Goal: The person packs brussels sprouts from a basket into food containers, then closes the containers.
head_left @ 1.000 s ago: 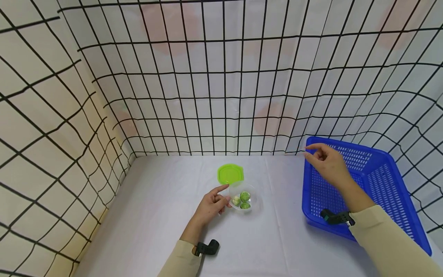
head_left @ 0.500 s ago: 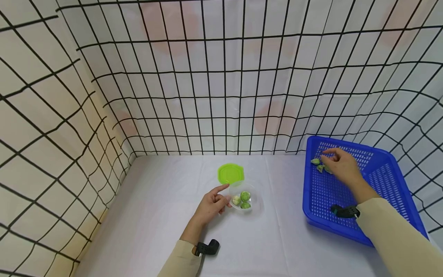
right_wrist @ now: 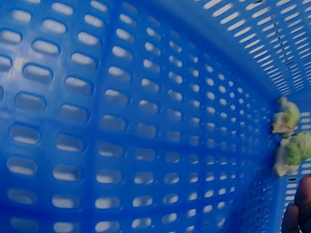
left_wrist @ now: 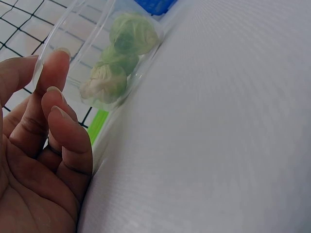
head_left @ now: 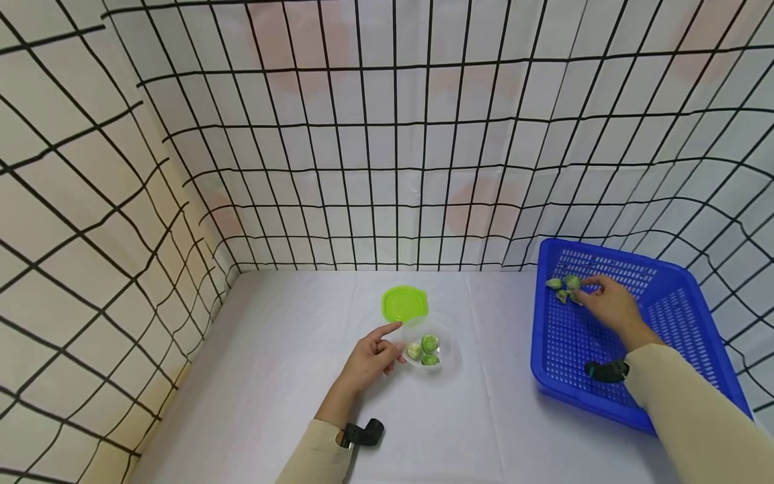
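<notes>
The left hand [head_left: 370,361] pinches the bowl [head_left: 443,336] at its left rim, thumb and fingers together on the thin edge. The sprouts in the bowl [head_left: 429,343], three of them, lie low inside it. The lid [head_left: 404,304] sits just behind, its near edge meeting the bowl's far rim in the head view. A broad strip of white cloth [head_left: 492,363] separates bowl from basket [head_left: 565,339]. The right hand [head_left: 611,308] is down inside the basket, fingertips at the sprouts by its far left corner [head_left: 572,282]; whether they are clamped on one I cannot tell. Slotted floor stretches from that cluster toward the near rim, the forearm crosses the near right side, and the far rim stands near the grid [head_left: 396,168].
</notes>
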A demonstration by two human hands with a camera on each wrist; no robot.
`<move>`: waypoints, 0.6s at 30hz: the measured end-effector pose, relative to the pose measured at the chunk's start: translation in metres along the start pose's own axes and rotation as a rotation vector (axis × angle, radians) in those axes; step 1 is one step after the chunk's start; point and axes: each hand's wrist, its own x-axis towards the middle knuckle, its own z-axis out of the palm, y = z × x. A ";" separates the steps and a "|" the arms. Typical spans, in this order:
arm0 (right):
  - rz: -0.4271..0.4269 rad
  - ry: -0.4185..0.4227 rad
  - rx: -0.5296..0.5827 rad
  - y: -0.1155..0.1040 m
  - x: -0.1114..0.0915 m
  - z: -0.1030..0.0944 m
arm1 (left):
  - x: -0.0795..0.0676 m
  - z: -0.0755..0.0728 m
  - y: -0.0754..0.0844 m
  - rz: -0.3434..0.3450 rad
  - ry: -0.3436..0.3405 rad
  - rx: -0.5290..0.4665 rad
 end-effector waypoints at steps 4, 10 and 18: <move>0.031 -0.037 -0.003 0.011 0.005 0.003 | 0.000 0.000 0.002 0.003 -0.005 -0.007; 0.037 -0.078 -0.006 0.025 0.009 0.007 | 0.001 0.000 0.002 0.008 -0.009 -0.003; 0.014 -0.101 -0.080 0.024 0.009 0.008 | 0.000 -0.001 0.001 0.004 -0.008 -0.003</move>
